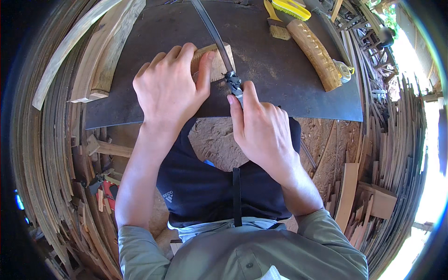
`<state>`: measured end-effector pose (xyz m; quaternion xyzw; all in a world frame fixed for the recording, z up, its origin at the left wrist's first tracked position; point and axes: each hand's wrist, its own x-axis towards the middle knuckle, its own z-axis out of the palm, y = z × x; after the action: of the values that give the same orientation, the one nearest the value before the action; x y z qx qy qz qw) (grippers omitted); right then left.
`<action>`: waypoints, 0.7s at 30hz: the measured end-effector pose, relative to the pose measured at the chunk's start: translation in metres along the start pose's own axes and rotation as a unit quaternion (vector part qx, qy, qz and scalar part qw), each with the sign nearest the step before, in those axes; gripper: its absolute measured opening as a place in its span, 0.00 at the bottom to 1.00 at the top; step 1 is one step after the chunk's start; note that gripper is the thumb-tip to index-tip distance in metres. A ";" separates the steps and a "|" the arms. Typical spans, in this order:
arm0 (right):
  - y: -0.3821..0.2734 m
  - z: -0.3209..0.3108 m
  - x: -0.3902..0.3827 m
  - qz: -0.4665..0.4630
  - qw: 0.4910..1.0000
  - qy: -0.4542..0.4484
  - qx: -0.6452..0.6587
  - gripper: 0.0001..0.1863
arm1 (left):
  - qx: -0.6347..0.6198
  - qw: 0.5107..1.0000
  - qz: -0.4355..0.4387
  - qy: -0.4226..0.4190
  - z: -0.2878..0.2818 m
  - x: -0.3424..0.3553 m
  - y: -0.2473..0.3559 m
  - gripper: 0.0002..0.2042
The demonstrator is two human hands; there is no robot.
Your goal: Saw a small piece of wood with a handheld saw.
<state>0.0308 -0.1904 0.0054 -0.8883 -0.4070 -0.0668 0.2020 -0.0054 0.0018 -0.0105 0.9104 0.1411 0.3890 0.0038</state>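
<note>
Grey-green shirt cloth (210, 256) of mine spans the lower edge. Beyond it, my left hand (170, 91) curls over a small wooden block (218, 70) near the close edge of a dark tabletop (280, 86), thumb apart from fingers. My right hand (266, 126) closes around the handle of a long, narrow saw-like tool (214, 35), which crosses the block. Farther right lie a paintbrush (280, 31) and a notched wooden piece (315, 53).

Paintbrush (275, 21) beside yellow brush (291, 8), near notched wood (315, 55)
</note>
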 end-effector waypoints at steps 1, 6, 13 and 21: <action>0.000 0.000 0.001 0.000 1.000 0.000 0.000 0.15 | -0.008 1.000 0.002 0.002 0.000 0.000 0.000 0.16; -0.005 -0.006 -0.001 0.047 0.998 -0.031 0.016 0.15 | -0.004 1.000 0.003 0.011 0.001 0.001 0.000 0.16; -0.012 -0.006 -0.006 0.056 0.998 -0.030 -0.003 0.15 | 0.002 1.000 0.008 0.017 -0.004 -0.002 0.006 0.16; -0.007 -0.005 -0.018 0.043 0.999 -0.004 -0.024 0.15 | 0.012 0.999 0.021 0.023 -0.007 -0.010 0.012 0.15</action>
<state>0.0139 -0.2011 0.0071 -0.9097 -0.3679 -0.0647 0.1815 -0.0140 -0.0131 -0.0118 0.9037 0.1266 0.4086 -0.0182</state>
